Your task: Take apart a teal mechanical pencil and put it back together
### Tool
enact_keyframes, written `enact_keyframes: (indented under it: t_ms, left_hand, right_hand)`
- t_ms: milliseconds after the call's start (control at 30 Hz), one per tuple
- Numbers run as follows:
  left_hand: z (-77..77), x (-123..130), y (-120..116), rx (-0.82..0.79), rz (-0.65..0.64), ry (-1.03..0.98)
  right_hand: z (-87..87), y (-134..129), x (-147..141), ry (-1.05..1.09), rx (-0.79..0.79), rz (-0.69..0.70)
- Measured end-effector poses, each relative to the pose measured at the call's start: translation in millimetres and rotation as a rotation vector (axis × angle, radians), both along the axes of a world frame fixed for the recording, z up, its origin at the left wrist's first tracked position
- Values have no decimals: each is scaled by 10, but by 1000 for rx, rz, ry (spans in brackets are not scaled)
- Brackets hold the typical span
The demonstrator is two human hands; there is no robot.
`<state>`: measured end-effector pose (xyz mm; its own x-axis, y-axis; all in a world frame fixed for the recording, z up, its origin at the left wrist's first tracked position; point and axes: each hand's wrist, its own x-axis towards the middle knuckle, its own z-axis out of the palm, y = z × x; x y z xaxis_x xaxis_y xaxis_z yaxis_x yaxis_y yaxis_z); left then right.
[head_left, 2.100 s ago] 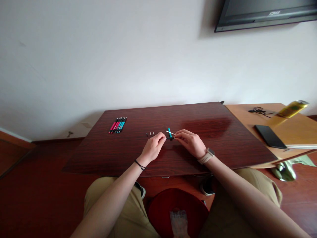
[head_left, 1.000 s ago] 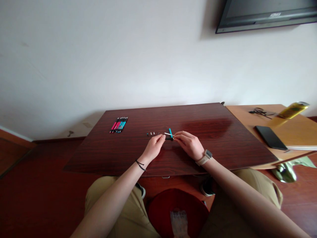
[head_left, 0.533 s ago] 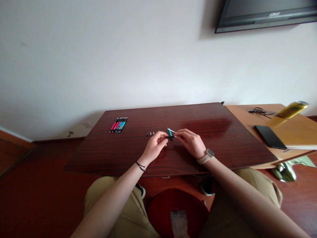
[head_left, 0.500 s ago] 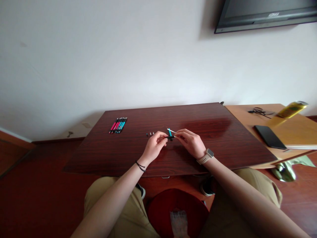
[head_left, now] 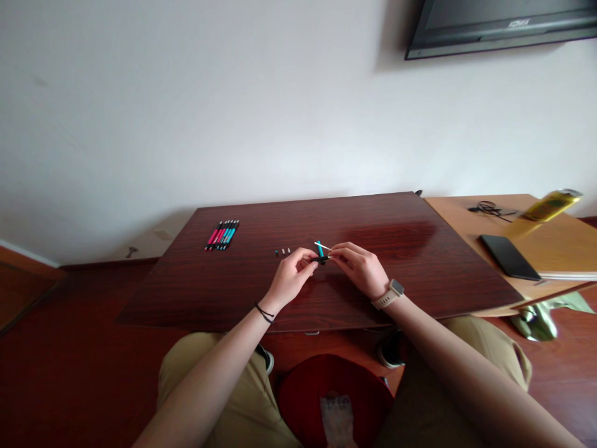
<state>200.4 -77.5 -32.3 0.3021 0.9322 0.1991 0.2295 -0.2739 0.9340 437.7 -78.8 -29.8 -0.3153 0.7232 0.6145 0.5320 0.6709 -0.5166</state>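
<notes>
My left hand (head_left: 293, 274) pinches a short black pen part (head_left: 319, 259) above the dark wooden table (head_left: 261, 298). Facing it, my right hand (head_left: 359, 266) is closed on a thin white stick (head_left: 323, 246) that slants up to the left, and its fingertips meet the right end of the black part. A blue pen barrel (head_left: 319, 249) shows just behind the fingers. Left of my hands, a small dark piece (head_left: 277, 252) and two small white pieces (head_left: 286, 251) lie on the tabletop. Several pink and blue pens (head_left: 222, 236) form a row at the left.
A lighter wooden table (head_left: 573, 239) adjoins on the right, bearing a black phone (head_left: 509, 257), a coiled black cable (head_left: 489, 210) and a yellow can (head_left: 553, 205). A screen (head_left: 504, 28) hangs on the wall. Below the table edge is a red round stool (head_left: 298, 389).
</notes>
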Motion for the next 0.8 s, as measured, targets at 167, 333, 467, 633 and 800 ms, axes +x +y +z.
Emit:
enact_keyframes:
  t_ms: [167,333,467,633,800]
  left_hand:
    - [40,-7,-12,-7,57,75]
    - [91,-3,-30,7,127,188]
    - [45,-11,-5,-43,136,166]
    - [-11,-86,77,-83,215,56]
    - [109,-127,76,41,197,-7]
  right_hand:
    - [6,-6,-9,-6,8,24]
    - [14,-22,-19,-14,4,39]
    - [27,-29,-12,-28,11,49]
    - [38,9,47,3,25,6]
    - [16,101,164,-36,0,-10]
